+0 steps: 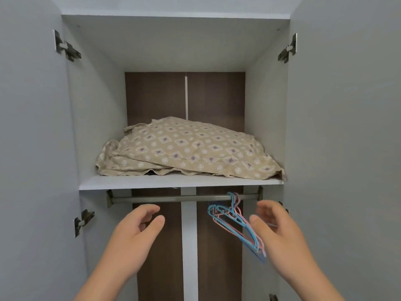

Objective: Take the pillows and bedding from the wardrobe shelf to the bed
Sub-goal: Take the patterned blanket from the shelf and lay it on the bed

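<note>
1. The wardrobe stands with both doors open; its shelf (pixel 181 184) runs across the middle of the view.
2. A pillow (pixel 186 148) in a beige diamond-patterned cover lies on the shelf, filling most of its width, with its right corner reaching the shelf's front edge.
3. More folded fabric of the same pattern shows under the pillow's left side.
4. Below the shelf a rail (pixel 173 198) carries blue and pink hangers (pixel 236 220) near its right end.
5. The left hand (pixel 136 229) is raised below the rail, fingers spread and curled, holding nothing.
6. The right hand (pixel 280 231) is raised beside the hangers, likewise spread and empty, not touching the pillow.
</note>
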Demonstrator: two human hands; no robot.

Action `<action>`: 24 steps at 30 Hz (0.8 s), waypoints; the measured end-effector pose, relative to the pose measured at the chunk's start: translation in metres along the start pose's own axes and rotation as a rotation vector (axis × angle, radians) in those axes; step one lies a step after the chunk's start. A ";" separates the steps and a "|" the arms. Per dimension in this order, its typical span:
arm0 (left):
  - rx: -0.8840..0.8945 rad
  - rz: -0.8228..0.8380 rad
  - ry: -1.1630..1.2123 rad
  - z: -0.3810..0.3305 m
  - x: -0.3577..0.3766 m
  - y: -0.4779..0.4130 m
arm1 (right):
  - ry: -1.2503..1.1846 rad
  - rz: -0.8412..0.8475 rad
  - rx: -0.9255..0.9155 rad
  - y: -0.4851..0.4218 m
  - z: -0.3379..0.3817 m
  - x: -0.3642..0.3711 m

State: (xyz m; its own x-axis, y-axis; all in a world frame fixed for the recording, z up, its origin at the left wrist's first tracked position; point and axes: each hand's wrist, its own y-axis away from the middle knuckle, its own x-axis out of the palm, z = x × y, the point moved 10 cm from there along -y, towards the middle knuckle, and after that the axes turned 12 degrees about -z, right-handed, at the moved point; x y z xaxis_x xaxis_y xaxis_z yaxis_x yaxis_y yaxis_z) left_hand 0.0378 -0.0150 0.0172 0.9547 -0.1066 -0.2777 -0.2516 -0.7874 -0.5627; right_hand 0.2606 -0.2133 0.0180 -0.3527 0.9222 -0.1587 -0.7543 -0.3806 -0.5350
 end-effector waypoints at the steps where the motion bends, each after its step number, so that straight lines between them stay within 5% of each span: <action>1: 0.000 -0.001 -0.006 0.002 0.005 -0.009 | 0.011 0.001 -0.006 -0.010 -0.002 0.005; 24: 0.168 -0.106 -0.184 0.015 0.114 -0.373 | 0.376 -0.309 -0.077 -0.319 -0.018 0.155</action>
State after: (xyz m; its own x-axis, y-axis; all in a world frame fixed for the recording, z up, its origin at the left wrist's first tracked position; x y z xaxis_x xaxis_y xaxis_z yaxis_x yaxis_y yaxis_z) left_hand 0.2383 0.2762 0.1837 0.9360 0.0954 -0.3387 -0.1894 -0.6746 -0.7134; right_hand 0.4566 0.0521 0.1494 0.1161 0.9576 -0.2636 -0.7442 -0.0919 -0.6616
